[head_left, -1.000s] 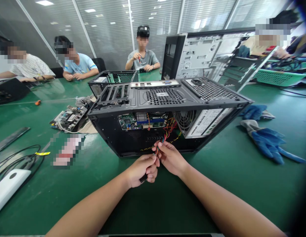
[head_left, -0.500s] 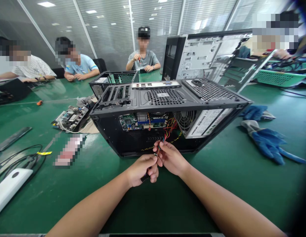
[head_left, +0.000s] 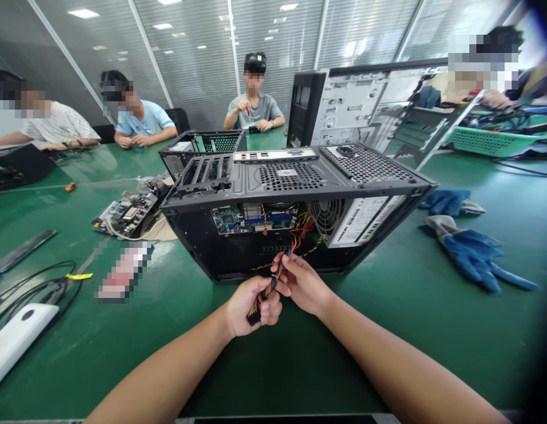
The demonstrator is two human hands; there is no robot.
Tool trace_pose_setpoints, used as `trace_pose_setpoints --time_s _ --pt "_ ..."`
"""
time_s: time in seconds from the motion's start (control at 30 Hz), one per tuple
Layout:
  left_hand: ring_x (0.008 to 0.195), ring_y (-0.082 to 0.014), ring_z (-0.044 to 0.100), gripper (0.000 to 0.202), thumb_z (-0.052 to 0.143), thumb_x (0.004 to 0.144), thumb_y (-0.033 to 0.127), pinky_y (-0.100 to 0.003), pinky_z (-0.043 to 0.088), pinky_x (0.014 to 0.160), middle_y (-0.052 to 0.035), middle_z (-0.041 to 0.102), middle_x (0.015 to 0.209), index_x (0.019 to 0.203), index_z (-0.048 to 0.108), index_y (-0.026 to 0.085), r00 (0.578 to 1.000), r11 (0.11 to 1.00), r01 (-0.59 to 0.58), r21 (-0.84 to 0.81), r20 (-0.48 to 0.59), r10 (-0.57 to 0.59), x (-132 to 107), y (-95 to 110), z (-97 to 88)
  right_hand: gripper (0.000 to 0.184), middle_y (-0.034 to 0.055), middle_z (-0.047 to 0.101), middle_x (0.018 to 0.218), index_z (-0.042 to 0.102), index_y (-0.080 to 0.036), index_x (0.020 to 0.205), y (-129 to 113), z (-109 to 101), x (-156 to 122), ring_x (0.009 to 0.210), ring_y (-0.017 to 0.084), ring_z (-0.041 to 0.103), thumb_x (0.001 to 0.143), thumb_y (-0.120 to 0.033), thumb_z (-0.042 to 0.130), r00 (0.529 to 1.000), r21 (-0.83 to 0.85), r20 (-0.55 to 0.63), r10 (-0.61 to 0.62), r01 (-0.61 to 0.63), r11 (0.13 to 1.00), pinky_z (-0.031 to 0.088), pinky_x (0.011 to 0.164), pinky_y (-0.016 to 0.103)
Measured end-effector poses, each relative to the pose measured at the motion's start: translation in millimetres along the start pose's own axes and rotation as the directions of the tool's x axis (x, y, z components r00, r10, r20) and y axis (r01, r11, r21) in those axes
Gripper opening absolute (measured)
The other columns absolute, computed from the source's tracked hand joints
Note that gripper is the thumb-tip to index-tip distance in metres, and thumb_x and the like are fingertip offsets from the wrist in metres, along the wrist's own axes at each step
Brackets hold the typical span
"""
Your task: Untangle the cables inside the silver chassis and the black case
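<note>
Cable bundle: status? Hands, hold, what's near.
Left hand holding cable bundle near its black connector. Right hand pinching it nearer the open PC case. Case just beyond both hands; blue gloves off right.

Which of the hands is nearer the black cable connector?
Left. The left hand cradles the black cable connector at the end of the cable bundle; the right hand pinches it farther up, toward the computer case.

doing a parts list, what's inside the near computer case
The computer case shows a circuit board, power supply and wires; its near top edge hides the board's upper part.
</note>
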State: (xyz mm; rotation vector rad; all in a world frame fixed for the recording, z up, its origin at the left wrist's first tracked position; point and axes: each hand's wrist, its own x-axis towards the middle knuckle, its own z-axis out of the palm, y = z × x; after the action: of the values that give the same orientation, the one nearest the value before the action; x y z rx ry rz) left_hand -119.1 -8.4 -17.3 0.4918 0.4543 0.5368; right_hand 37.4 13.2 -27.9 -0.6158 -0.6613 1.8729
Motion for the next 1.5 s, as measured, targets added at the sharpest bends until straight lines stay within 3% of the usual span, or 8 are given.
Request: trace_pose_setpoints --time_s 0.37,0.67,0.8,1.0,1.13,1.33,1.4,1.5 --pt "0.042 -0.0107 0.045 0.026 0.059 0.088 0.036 -0.024 0.034 0.045 0.0009 0.050 0.049 0.081 0.063 0.012 0.996 0.991 -0.055 0.125 -0.058 0.063 3 -6 -3.9 0.020 -0.0006 0.065 0.075 0.061 -0.018 0.090 0 -1 0 0.039 0.008 0.053 0.084 -0.037 0.066 0.999 -0.038 0.042 0.005 -0.003 0.999 0.040 0.039 0.021" --pt "0.043 -0.0095 0.038 0.022 0.061 0.082 0.034 -0.021 0.027 0.045 0.0062 0.032 0.041 0.077 0.062 0.012 0.999 0.995 0.043 -0.093 0.012 -0.042 2 -2 -2.2 0.018 0.0012 0.065 0.074 0.064 -0.016 0.087 0 -2 0 0.052 0.007 0.052 0.080 -0.031 0.072 0.999 0.001 -0.037 0.008 -0.008 1.000 0.045 0.050 0.017" --pt "0.046 -0.0109 0.046 0.025 0.061 0.082 0.034 -0.022 0.034 0.048 0.0033 0.042 0.044 0.082 0.065 0.009 1.000 0.999 -0.012 -0.034 -0.009 0.012 1 -2 -2.6 0.019 0.0007 0.066 0.075 0.064 -0.017 0.089 -2 -1 -1 0.046 0.007 0.051 0.081 -0.033 0.070 1.000 0.004 -0.006 0.028 -0.028 1.000 0.044 0.044 0.020" --pt "0.057 -0.0191 0.063 0.036 0.063 0.084 0.043 -0.030 0.047 0.058 -0.0099 0.068 0.066 0.092 0.064 0.008 0.992 0.960 -0.054 0.275 -0.096 0.084 5 -7 -6.5 0.019 -0.0003 0.064 0.071 0.063 -0.017 0.088 -3 1 -2 0.040 0.006 0.044 0.081 -0.034 0.070 1.000 -0.008 -0.014 0.010 -0.010 1.000 0.037 0.034 0.018" --pt "0.048 -0.0165 0.058 0.039 0.052 0.089 0.048 -0.027 0.044 0.055 -0.0057 0.063 0.052 0.089 0.062 0.010 0.965 0.851 -0.122 0.510 -0.140 0.223 6 -11 -0.7 0.021 0.0011 0.064 0.072 0.063 -0.017 0.084 -3 2 -2 0.044 0.007 0.045 0.079 -0.035 0.072 0.998 -0.034 -0.066 -0.018 0.016 0.999 0.039 0.034 0.018" --pt "0.042 -0.0107 0.044 0.035 0.040 0.095 0.041 -0.023 0.035 0.053 0.0031 0.050 0.043 0.082 0.058 0.014 0.898 0.485 -0.098 0.869 -0.133 0.420 3 -10 5.9 0.023 0.0013 0.064 0.074 0.061 -0.017 0.084 -2 5 -3 0.046 0.008 0.042 0.078 -0.036 0.073 0.994 -0.088 -0.090 -0.067 0.059 0.994 0.042 0.035 0.020" --pt "0.043 -0.0104 0.042 0.035 0.040 0.095 0.041 -0.022 0.032 0.052 0.0042 0.047 0.043 0.083 0.059 0.014 0.883 0.449 -0.092 0.889 -0.135 0.449 3 -9 6.2 0.022 0.0017 0.064 0.074 0.062 -0.017 0.084 -3 6 -3 0.048 0.008 0.043 0.078 -0.036 0.072 0.991 -0.097 -0.100 -0.087 0.077 0.992 0.042 0.036 0.019" --pt "0.043 -0.0097 0.040 0.036 0.040 0.095 0.041 -0.023 0.030 0.052 0.0046 0.045 0.044 0.084 0.061 0.013 0.898 0.506 -0.104 0.856 -0.138 0.417 3 -7 6.4 0.023 0.0030 0.064 0.074 0.063 -0.016 0.084 -4 7 -4 0.048 0.008 0.045 0.079 -0.037 0.071 0.992 -0.099 -0.094 -0.084 0.075 0.992 0.041 0.036 0.019"
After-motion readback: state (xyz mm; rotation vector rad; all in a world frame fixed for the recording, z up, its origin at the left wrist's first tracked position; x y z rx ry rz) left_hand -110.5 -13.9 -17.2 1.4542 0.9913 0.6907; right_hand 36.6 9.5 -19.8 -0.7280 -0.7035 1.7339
